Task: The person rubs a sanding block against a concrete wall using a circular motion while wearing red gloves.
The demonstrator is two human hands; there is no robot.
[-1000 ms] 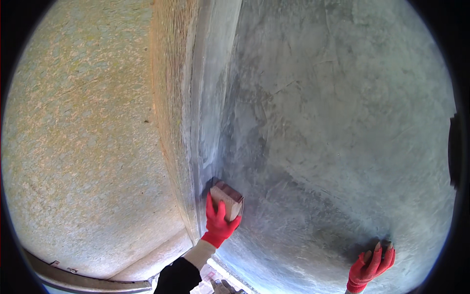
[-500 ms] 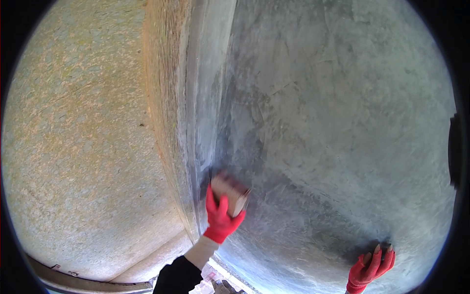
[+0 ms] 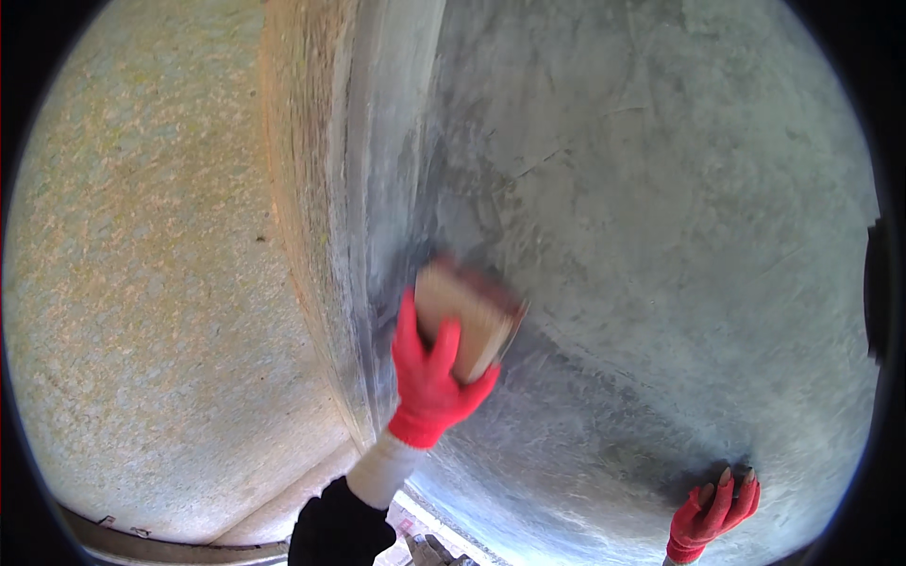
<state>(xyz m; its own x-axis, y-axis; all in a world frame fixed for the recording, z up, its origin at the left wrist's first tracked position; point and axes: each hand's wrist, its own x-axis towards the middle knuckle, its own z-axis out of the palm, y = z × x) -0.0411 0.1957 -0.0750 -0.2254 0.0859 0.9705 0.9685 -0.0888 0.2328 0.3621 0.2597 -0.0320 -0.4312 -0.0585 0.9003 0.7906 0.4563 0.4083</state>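
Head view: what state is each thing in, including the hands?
Gray wall: patchy, with darker and lighter areas.
Tan surface: rough and speckled.
Block: held slantwise, blurred; wall contact unclear.
Left hand: red-gloved, gripping the block.
Right hand: red-gloved, open, apparently resting against the gray wall.

Block (image 3: 477,321) in left hand (image 3: 429,382), right hand (image 3: 710,517) lower right, wall (image 3: 661,236) behind both

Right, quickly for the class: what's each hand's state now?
Left hand: holding a sanding block.
Right hand: open, fingers spread, against the grey plastered wall.
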